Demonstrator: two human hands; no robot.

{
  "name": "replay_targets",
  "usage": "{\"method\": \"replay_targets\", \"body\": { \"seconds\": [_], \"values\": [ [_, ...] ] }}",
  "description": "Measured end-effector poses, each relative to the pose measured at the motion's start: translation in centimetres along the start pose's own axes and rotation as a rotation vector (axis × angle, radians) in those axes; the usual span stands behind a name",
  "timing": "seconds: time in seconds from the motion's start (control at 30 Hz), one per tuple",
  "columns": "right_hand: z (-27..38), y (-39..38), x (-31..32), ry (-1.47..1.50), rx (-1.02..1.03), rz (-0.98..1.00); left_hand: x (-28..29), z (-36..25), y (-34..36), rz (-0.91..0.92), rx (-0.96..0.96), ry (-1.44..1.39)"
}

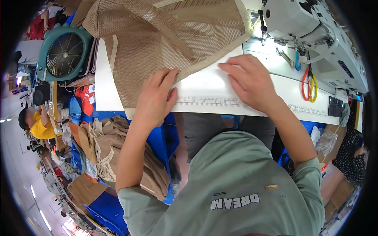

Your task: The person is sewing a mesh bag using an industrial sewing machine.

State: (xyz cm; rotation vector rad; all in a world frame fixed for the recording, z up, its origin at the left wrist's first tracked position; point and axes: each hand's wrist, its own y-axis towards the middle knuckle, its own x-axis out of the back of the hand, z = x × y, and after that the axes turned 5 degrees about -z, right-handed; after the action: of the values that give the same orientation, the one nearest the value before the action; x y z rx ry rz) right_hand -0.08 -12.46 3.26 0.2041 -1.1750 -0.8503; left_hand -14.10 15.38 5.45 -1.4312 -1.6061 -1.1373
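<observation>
A tan mesh fabric piece (145, 51) with a smooth beige binding (214, 59) along its edge spreads over the white table and hangs past the near edge at left. My left hand (154, 96) lies on the mesh, fingertips at the bound edge and thumb apart from the fingers. To the right, my right hand (252, 82) is over the white tabletop, fingers spread and nothing between them, just off the fabric's edge. The sewing machine (311, 27) stands at the upper right, its lamp lit; the fabric's far corner reaches near its needle area.
A printed ruler strip (212, 101) runs along the table's front. Scissors with red and yellow handles (310, 84) lie beside the machine, near blue-handled snips (298, 61). A teal fan (65, 53) stands left. Tan garments (114, 145) fill a blue bin below. A person in yellow (41, 126) works farther left.
</observation>
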Motion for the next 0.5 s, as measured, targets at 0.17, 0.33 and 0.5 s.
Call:
{"method": "replay_targets", "body": {
  "seconds": [0.17,0.33,0.5],
  "values": [
    [0.1,3.2,-3.4,-0.014,0.023,0.074,0.1,0.5,0.6,0.018,-0.095,0.07],
    [-1.4,4.1,-4.2,-0.029,0.036,0.122,0.0,0.9,1.1,0.046,-0.145,0.098],
    [-2.6,4.6,-4.4,-0.018,0.112,0.125,-1.2,1.7,2.6,-0.032,-0.054,0.09]
  ]
}}
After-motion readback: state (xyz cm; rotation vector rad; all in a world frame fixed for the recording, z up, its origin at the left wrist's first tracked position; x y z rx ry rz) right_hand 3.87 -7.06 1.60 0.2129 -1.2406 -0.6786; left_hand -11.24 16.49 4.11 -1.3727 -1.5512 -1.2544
